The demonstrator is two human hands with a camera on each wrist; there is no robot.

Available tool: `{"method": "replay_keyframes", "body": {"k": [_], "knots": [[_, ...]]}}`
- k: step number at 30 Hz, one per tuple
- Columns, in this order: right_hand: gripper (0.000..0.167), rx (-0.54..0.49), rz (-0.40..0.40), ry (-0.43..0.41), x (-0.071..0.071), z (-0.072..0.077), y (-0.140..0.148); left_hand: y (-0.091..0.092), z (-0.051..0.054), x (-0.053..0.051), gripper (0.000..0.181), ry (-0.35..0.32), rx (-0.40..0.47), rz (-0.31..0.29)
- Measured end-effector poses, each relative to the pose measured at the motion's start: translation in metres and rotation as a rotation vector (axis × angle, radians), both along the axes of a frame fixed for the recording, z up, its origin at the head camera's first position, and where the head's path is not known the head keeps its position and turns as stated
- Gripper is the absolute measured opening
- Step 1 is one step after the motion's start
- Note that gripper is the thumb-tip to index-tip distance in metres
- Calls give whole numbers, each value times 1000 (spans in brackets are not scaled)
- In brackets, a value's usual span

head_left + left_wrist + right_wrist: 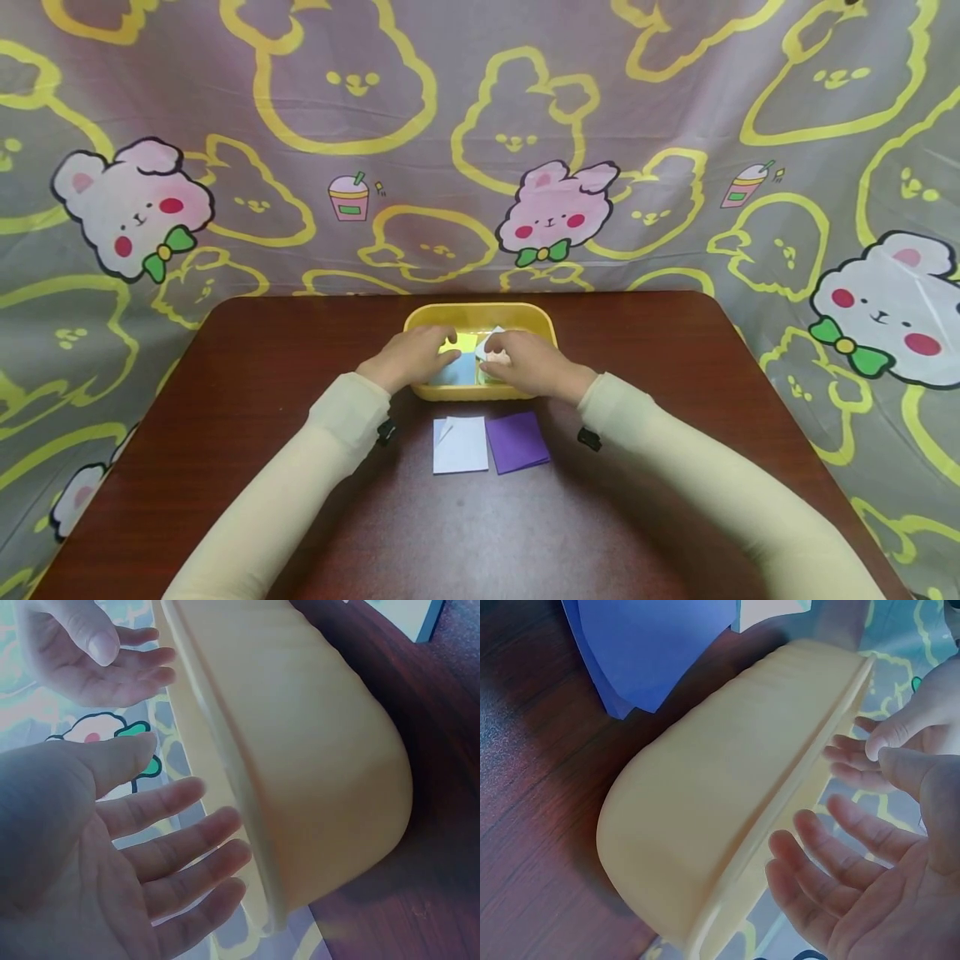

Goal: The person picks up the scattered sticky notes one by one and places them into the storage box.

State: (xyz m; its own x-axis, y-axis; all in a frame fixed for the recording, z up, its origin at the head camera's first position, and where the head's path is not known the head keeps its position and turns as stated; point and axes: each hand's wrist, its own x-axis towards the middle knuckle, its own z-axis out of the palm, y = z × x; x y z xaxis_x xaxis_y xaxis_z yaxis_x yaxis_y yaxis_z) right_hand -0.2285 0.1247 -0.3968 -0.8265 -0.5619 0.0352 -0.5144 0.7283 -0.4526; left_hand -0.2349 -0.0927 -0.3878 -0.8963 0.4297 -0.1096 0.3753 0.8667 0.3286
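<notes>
A yellow plastic basket [480, 392] stands at the far middle of the table, both hands over its opening. My left hand [412, 357] hangs over its left part with spread, slightly bent fingers, beside a yellow square [467, 342] and a blue square [454, 371] of paper. Over the right part is my right hand [534, 363], its fingers loosely bent, above a white paper piece [489, 340] and other pale pieces partly hidden by it. In the wrist views, neither the left hand [127, 855] nor the right hand [870, 877] holds anything.
In front of the basket lie a white square stack [461, 446] with a folded corner and a purple square stack [518, 442], side by side on the dark brown table [315, 517]. A cartoon-printed curtain [420, 192] hangs behind and around the table.
</notes>
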Motion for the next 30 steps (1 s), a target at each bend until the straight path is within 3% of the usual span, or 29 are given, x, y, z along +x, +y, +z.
{"method": "replay_keyframes", "body": {"k": [24,30], "knots": [[39,-45,17,47,26,10,6,-6,6,26,40,127,10,-42],[38,-54,1,64,33,10,9,-7,8,33,41,131,14,-52]]}}
